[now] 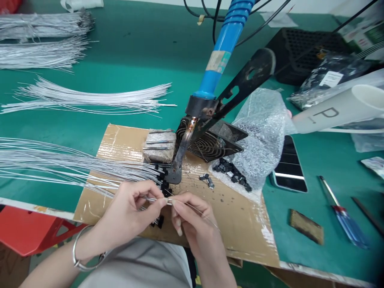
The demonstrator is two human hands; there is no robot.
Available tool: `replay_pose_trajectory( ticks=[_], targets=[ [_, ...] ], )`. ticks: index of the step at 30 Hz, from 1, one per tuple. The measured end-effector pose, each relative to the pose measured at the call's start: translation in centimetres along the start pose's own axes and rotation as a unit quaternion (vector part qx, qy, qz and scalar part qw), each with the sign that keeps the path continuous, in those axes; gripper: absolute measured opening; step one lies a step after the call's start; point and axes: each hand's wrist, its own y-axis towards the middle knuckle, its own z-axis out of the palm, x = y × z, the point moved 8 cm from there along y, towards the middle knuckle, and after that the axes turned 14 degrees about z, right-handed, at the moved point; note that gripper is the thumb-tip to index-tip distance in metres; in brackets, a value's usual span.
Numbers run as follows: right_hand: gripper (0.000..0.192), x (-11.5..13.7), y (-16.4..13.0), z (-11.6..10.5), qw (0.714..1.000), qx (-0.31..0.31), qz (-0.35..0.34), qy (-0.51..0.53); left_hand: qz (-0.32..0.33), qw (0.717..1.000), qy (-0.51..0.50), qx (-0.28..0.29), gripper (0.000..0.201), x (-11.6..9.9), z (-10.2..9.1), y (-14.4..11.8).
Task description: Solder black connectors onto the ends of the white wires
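Observation:
Over the front part of a cardboard sheet (240, 228), my left hand (135, 212) pinches a thin pale wire (202, 214) between thumb and forefinger. Touching it fingertip to fingertip, my right hand (195, 220) pinches the same wire, whose loose length runs out past the right fingers. What sits right between the fingertips is too small to make out. Just behind the left hand lies a bundle of white wires (120, 168) with black connectors (163, 176) at their right ends. Above them a blue-handled hot tool (225, 48), held in a black stand, points its metal tip down.
A pad with metal rods (159, 146) and a round fan (207, 144) stand behind my hands. A bubble-wrap bag (261, 140) spills black parts (231, 174). To the right lie a phone (289, 164), a sponge (306, 226) and a screwdriver (345, 216). More wire bundles (90, 96) lie left.

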Motion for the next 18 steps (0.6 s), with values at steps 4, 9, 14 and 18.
replay_pose_trajectory(
  ticks=[4,9,14,18],
  targets=[
    [0.021,-0.01,-0.04,0.11,1.0,-0.012,-0.02,0.021,0.011,0.999,0.03,-0.023,0.02,0.11,0.05,-0.25],
    [0.023,-0.01,0.11,0.31,0.998,-0.031,-0.038,0.046,0.059,0.993,0.081,-0.065,0.02,-0.32,0.02,-0.4],
    [0.022,-0.1,0.18,0.45,0.997,-0.034,-0.048,0.048,0.045,0.993,0.068,-0.084,0.022,0.25,0.17,-0.54],
    [0.022,0.08,0.03,0.02,0.997,-0.035,-0.055,0.038,0.028,0.994,0.044,-0.093,0.023,0.67,-0.12,-0.52]
  ],
)
